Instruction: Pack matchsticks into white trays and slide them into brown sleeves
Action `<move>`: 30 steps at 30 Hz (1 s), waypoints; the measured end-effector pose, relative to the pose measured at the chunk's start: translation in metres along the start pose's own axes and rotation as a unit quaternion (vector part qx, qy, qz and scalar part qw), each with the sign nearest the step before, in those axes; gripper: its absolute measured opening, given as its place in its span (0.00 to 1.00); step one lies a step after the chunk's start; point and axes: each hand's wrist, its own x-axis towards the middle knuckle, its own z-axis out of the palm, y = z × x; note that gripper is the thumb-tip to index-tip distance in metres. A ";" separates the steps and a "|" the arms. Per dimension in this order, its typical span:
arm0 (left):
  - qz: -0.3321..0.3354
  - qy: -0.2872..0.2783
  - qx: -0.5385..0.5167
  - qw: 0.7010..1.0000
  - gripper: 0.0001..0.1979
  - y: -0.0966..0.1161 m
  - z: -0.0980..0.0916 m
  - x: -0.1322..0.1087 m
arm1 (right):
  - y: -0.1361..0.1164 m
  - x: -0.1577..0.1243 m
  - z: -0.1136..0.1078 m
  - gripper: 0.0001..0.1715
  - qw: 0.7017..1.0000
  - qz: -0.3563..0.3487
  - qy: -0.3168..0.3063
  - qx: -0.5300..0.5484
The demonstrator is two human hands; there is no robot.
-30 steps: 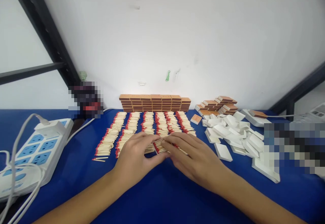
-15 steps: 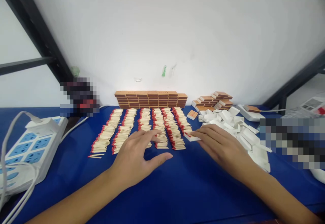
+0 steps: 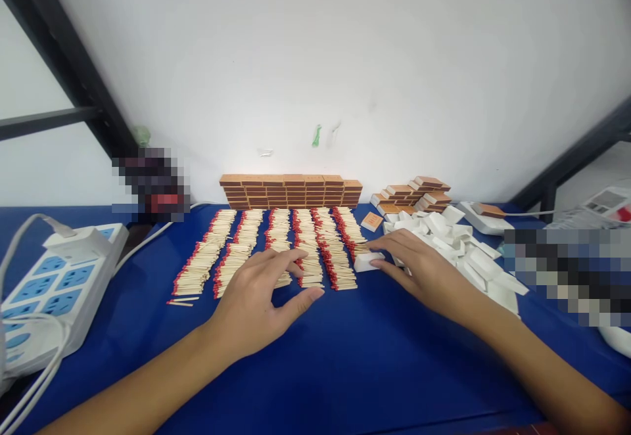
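- Gripping a white matchbox tray (image 3: 369, 262) in the right hand (image 3: 419, 264), with the thumb at its near side and fingers over the top.
- Holding nothing visible in the left hand (image 3: 251, 305): spread wide, with the thumb well apart from the fingers, above the near parts of the third match row (image 3: 279, 223) and fourth match row (image 3: 309, 271).
- Has the tray low over the bench (image 3: 320, 369), at the near end of the rightmost match row (image 3: 346, 225), just right of the fifth match row (image 3: 331, 248).
- Hard to see inside the tray from this angle, so hard to say whether filled or bare.
- Judged as the step in hand: working one tray at the end of a row, either to collect matches or to lay them down.
- For the next move, likely calling for a light, steady pinch on the thin walls, without nudging the fifth row.
- Farther out, see a heap of white trays (image 3: 480, 263), partly behind the right hand, and a single orange matchbox (image 3: 371, 221) lying flat near the rightmost row.
- Farthest back, see a neat stack of matchboxes (image 3: 290, 192) behind the rows and a stepped stack of matchboxes (image 3: 411, 195) behind the heap.
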 end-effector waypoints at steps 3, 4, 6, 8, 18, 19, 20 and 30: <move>0.000 0.002 0.002 1.000 0.17 0.000 -0.001 0.000 | 0.003 0.004 0.004 0.14 1.000 0.009 -0.003 -0.004; 0.000 0.002 0.002 1.000 0.17 0.000 -0.001 0.001 | 0.003 0.005 0.005 0.14 1.000 0.011 -0.007 -0.006; -0.002 0.002 0.002 1.000 0.17 -0.001 -0.001 0.001 | 0.003 0.005 0.006 0.14 1.000 0.011 -0.018 -0.008; -0.003 -0.001 0.003 1.000 0.17 -0.001 0.000 0.000 | 0.003 0.004 0.005 0.16 0.999 0.010 -0.031 -0.007; 0.014 -0.028 -0.012 0.999 0.17 -0.002 0.001 0.000 | 0.005 0.004 0.004 0.18 0.999 -0.013 -0.047 0.016; 0.017 -0.033 -0.018 0.999 0.17 -0.003 0.001 -0.001 | 0.006 0.004 0.004 0.18 0.999 -0.013 -0.048 0.017; 0.018 -0.038 -0.023 0.999 0.18 -0.003 0.001 -0.001 | 0.006 0.004 0.004 0.18 0.999 -0.012 -0.049 0.020; 0.030 -0.054 -0.040 0.997 0.19 -0.005 0.001 -0.002 | 0.007 -0.012 -0.026 0.20 0.995 0.079 -0.005 0.053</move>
